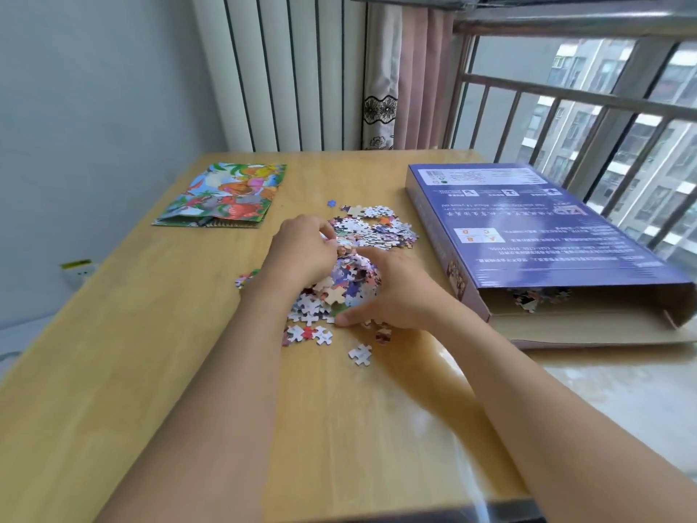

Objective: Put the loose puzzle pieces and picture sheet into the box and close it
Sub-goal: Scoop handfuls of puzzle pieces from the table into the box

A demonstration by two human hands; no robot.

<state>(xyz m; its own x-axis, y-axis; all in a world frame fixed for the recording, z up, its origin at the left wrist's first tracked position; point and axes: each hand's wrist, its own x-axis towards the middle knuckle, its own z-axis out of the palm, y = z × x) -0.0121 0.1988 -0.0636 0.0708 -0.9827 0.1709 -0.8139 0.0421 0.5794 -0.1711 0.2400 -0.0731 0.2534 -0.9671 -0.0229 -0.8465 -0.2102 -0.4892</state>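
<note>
both hands, left [301, 251] and right [392, 292], cup a heap of puzzle pieces [347, 281] (fingers curled round it).

Table [151, 371] pale wood, glossy; box [528, 228] printed cardboard, slight sheen; puzzle pieces [373, 228] matt card.

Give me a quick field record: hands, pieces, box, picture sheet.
left hand: curled round the pile's left side
right hand: cupping the pile's right side
puzzle pieces: heaped between the hands, strays around on the table
box: purple, near end open, a few pieces inside
picture sheet: flat at far left, not yet boxed
</note>
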